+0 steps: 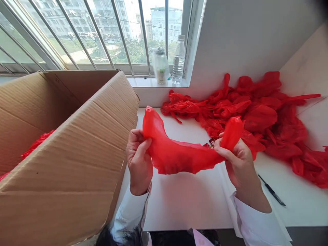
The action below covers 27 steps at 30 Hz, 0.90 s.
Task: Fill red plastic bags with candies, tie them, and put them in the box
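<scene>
A red plastic bag [176, 155] hangs stretched between both my hands above the white table [189, 201]. My left hand [138, 160] pinches one handle, which sticks up by the box flap. My right hand [237, 159] is closed round the other handle, also pointing up. The bag's body sags between them. A small dark packet [210, 143] peeks out just behind the bag near my right hand.
A large open cardboard box [66, 153] stands at the left with red bags [36, 145] inside. A heap of red bags [256, 112] lies at the back right. A black pen [272, 190] lies at the right. A water bottle [178, 59] and a wrapped jar [160, 66] stand on the windowsill.
</scene>
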Motion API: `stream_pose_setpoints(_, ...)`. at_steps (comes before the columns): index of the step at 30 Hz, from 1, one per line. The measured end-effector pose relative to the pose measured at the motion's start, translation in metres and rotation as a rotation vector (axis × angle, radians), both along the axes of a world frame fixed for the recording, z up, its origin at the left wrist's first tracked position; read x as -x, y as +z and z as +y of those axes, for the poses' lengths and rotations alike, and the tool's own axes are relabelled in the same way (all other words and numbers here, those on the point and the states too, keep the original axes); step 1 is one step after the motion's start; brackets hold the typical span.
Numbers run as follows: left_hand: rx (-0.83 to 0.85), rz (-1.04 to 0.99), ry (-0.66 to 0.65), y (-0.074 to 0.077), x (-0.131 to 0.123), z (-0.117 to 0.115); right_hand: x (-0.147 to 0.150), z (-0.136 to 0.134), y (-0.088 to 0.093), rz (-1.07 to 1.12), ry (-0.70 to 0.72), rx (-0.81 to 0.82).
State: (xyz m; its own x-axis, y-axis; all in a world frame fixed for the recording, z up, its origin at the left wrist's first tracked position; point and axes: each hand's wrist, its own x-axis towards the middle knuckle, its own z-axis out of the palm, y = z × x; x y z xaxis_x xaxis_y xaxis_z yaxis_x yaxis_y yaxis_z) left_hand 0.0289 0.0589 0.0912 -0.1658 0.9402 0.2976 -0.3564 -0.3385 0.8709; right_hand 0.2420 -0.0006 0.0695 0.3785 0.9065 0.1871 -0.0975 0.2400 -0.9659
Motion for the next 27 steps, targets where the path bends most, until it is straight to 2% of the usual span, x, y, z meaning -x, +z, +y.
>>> stream_pose_setpoints(1, -0.043, 0.062, 0.039, 0.0, 0.0, -0.002, 0.001, -0.003, 0.002, -0.083, 0.003, 0.017)
stream_pose_setpoints(3, -0.175, 0.228, 0.232, -0.003, 0.001, -0.01, 0.002, -0.006, 0.001, -0.278, 0.005, 0.104)
stream_pose_setpoints(5, -0.453, 0.393, 0.445, -0.007, 0.0, -0.022, 0.004, -0.006, -0.004, -0.404, 0.019, 0.19)
stream_pose_setpoints(6, -0.646, 0.497, 0.475, -0.009, -0.002, -0.027, 0.005, -0.006, -0.007, -0.423, 0.029, 0.208)
stream_pose_setpoints(7, -0.835, 0.634, 0.432, -0.011, -0.004, -0.031, 0.006, -0.006, -0.009, -0.42, 0.041, 0.207)
stream_pose_setpoints(8, -0.989, 0.793, 0.332, -0.013, -0.007, -0.034, 0.007, -0.006, -0.01, -0.411, 0.057, 0.193)
stream_pose_setpoints(10, -1.125, 1.105, 0.111, -0.017, -0.015, -0.031, 0.008, -0.006, -0.009, -0.426, 0.091, 0.157)
stream_pose_setpoints(12, -1.069, 1.327, 0.046, -0.02, -0.021, -0.021, 0.006, -0.006, -0.004, -0.498, 0.124, 0.128)
stream_pose_setpoints(17, -0.86, 1.663, 0.117, -0.025, -0.018, -0.001, -0.003, 0.0, 0.003, -0.788, 0.245, 0.044)
stream_pose_setpoints(20, -0.741, 1.697, 0.064, -0.025, -0.007, -0.007, -0.003, 0.007, 0.0, -1.027, 0.278, 0.063)
stream_pose_setpoints(23, -0.615, 1.698, 0.025, -0.026, 0.005, -0.021, 0.005, 0.016, -0.005, -1.367, 0.253, 0.152)
stream_pose_setpoints(25, -0.491, 1.771, 0.028, -0.028, 0.012, -0.028, 0.009, 0.02, -0.009, -1.605, 0.207, 0.207)
stream_pose_setpoints(27, -0.344, 1.868, 0.029, -0.031, 0.018, -0.034, 0.011, 0.021, -0.016, -1.765, 0.097, 0.241)
